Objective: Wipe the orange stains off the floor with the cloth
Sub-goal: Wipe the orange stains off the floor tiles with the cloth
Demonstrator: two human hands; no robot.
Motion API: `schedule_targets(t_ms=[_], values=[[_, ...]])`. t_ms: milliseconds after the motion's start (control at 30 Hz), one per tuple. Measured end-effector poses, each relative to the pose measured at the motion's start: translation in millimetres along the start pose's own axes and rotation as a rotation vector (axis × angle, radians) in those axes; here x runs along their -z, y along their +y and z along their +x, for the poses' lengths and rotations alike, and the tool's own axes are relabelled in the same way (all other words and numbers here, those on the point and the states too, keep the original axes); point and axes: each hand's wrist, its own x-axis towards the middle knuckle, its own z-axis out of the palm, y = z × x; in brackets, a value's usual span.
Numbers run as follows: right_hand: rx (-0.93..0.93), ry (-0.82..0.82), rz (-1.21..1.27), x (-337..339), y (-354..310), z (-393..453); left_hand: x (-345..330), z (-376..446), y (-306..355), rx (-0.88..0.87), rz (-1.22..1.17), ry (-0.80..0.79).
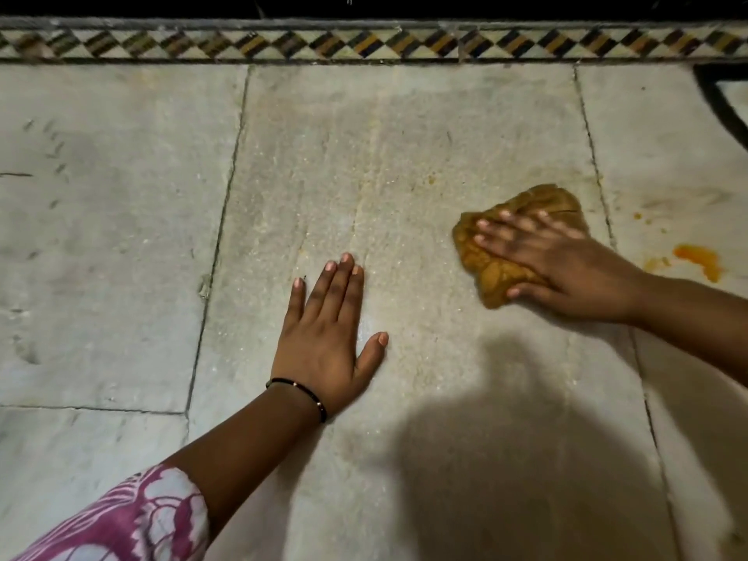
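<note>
Floor (121, 244): pale stone slabs with dark joints; patterned diamond border strip (364, 44) runs along 12 o'clock.

Sleeve (133, 520), pink and white floral, enters at 7 o'clock. Left hand (328, 334) near centre, palm down and flat on the slab, fingers laid close together pointing to 12 o'clock, thumb splayed toward 3 o'clock; it holds nothing. Thin dark bracelet (299, 392) on that wrist.

Shadow (506, 439) falls across the slab at 5 o'clock.

Cloth (494, 269), bunched and orange-brown, lies on the floor at 3 o'clock. Right hand (558, 261) rests on top of it, palm down, fingers extended toward 10 o'clock and pressing the cloth to the slab; slightly blurred.

Orange stains (702, 261): one thick smear just beside the right wrist at 3 o'clock, on the neighbouring slab, apart from the cloth; small specks (639, 216) above it.
</note>
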Motion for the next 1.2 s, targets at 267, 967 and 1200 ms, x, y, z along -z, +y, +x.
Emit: schedule_targets(t_ms=[267, 967, 1200], values=[[-0.517, -0.064, 0.054, 32.6, 19.6, 120.1, -0.1, 0.0, 0.3, -0.001, 0.001, -0.003], [-0.363, 0.015, -0.093, 30.0, -25.0, 162.8, -0.5, 1.3, 0.2, -0.003, 0.0, -0.012], [-0.166, 0.105, -0.226, 17.3, -7.6, 85.6, -2.0, 1.1, -0.7, -0.008, -0.006, 0.003]])
